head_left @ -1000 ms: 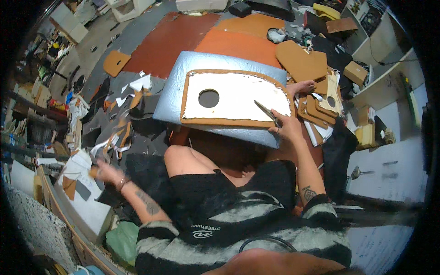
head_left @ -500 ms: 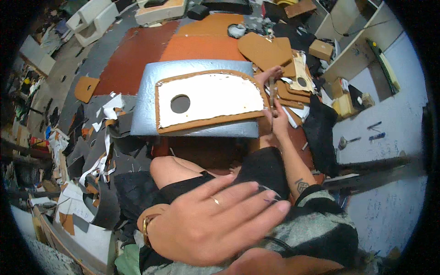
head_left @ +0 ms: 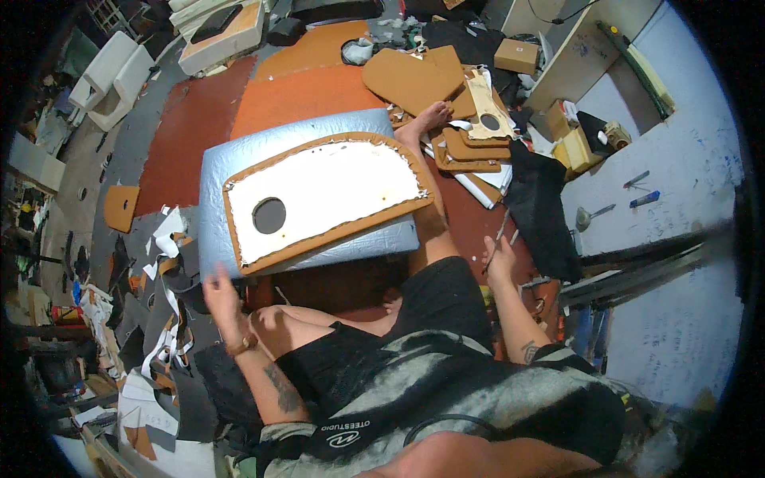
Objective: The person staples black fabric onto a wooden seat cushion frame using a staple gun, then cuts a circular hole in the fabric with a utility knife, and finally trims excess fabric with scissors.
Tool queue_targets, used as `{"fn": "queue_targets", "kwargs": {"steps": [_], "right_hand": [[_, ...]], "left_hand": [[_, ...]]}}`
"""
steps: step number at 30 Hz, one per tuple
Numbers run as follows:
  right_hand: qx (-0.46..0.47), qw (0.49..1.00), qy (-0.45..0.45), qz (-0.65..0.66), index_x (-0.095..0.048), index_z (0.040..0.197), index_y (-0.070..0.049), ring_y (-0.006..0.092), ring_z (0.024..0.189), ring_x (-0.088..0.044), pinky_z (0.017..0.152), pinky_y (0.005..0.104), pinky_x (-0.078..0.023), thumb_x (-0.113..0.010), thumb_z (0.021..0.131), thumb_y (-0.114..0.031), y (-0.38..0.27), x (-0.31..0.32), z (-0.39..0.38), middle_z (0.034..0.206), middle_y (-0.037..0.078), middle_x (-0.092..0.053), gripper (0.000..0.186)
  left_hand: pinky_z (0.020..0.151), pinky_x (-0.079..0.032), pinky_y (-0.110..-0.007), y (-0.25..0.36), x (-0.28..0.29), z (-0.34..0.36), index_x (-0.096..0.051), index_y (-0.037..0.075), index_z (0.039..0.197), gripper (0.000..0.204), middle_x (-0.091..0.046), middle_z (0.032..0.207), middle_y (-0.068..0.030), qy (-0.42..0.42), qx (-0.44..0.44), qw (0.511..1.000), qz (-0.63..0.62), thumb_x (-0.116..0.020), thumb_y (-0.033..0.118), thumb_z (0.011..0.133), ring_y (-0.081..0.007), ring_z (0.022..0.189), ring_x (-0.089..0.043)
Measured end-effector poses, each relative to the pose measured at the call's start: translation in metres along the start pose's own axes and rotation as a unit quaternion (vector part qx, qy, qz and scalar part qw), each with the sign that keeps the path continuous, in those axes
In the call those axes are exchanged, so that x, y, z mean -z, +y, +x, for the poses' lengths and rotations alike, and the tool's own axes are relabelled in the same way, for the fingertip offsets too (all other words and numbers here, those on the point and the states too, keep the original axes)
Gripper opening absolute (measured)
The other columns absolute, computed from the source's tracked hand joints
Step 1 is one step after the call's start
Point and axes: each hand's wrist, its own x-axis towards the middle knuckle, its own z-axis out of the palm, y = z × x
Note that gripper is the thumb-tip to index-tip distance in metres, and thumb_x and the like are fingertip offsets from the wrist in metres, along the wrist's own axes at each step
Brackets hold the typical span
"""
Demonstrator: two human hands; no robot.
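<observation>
A padded panel (head_left: 335,187) lies on a silver-blue foil-covered block (head_left: 217,183) in front of me. It has a white face, a brown wrapped rim and one round hole near its left end. My left hand (head_left: 223,304) is beside the block's near left corner, fingers extended and blurred at the tips, with nothing visible in it. Off to the right of the block, my right hand (head_left: 500,264) grips a thin metal tool with two prongs, which looks like scissors (head_left: 502,227). Its fingers are wrapped round the handle end, and the prongs point away from me.
Brown padded pieces (head_left: 414,80) are stacked beyond my bare foot (head_left: 430,117). A white board (head_left: 653,207) on the right carries small hand tools. Dark and white scraps (head_left: 171,319) litter the floor at left. A cardboard box (head_left: 516,56) stands at far right.
My left hand has swung from close in front of me out to the block's near left corner. My right hand, with the scissors, has drawn back from the panel's right end. The view has shifted.
</observation>
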Motion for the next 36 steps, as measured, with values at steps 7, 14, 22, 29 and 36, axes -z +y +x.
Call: {"fn": "queue_targets", "kwargs": {"steps": [7, 14, 22, 29, 36], "right_hand": [[0.086, 0.953, -0.275, -0.089, -0.043, 0.16, -0.005, 0.0073, 0.059, -0.051, 0.052, 0.0245, -0.043, -0.077, 0.098, -0.023, -0.089, -0.072, -0.089, 0.074, -0.002, -0.057, 0.073], [0.069, 0.765, -0.602, -0.217, -0.035, 0.163, -0.006, 0.0083, 0.065, -0.054, 0.055, 0.0257, -0.047, -0.07, 0.103, -0.025, -0.132, -0.099, -0.168, 0.079, -0.002, -0.057, 0.072], [-0.125, 0.732, -0.593, -0.312, -0.035, 0.16, -0.005, 0.0111, 0.06, -0.056, 0.051, 0.0285, -0.054, -0.058, 0.108, -0.044, -0.148, -0.105, -0.205, 0.073, 0.0, -0.051, 0.069], [-0.13, 0.723, -0.559, -0.385, -0.041, 0.159, -0.009, 0.0091, 0.055, -0.054, 0.05, 0.0264, -0.05, -0.056, 0.109, -0.041, -0.16, -0.07, -0.196, 0.069, -0.002, -0.05, 0.061], [-0.203, 0.698, -0.564, -0.39, -0.042, 0.156, -0.008, 0.0106, 0.06, -0.058, 0.051, 0.0291, -0.055, -0.053, 0.109, -0.049, -0.151, -0.06, -0.186, 0.071, 0.001, -0.051, 0.063]], "left_hand": [[0.079, -0.061, -0.036, -0.076, -0.004, 0.007, -0.058, -0.001, 0.14, 0.048, -0.069, 0.114, -0.0098, 0.002, 0.123, 0.979, -0.164, -0.076, 0.015, 0.098, -0.0172, 0.089, -0.068], [0.082, -0.062, -0.033, -0.096, 0.019, -0.115, -0.054, -0.001, 0.138, 0.048, -0.071, 0.11, -0.0094, -0.391, 0.239, 0.885, -0.085, -0.074, 0.015, 0.098, -0.0156, 0.093, -0.07], [0.105, -0.054, -0.04, -0.13, -0.054, -0.12, -0.047, 0.001, 0.15, 0.058, -0.061, 0.139, -0.0094, -0.284, 0.242, 0.902, -0.216, -0.071, 0.022, 0.102, -0.0214, 0.123, -0.063], [0.113, -0.047, -0.041, -0.13, -0.049, -0.126, -0.047, 0.003, 0.152, 0.061, -0.058, 0.145, -0.0084, -0.335, 0.322, 0.865, -0.192, -0.073, 0.02, 0.1, -0.0217, 0.132, -0.057], [0.11, -0.048, -0.039, -0.128, -0.05, -0.129, -0.05, 0.003, 0.148, 0.058, -0.061, 0.139, -0.0065, -0.337, 0.311, 0.873, -0.166, -0.075, 0.02, 0.098, -0.0199, 0.126, -0.06]]}}
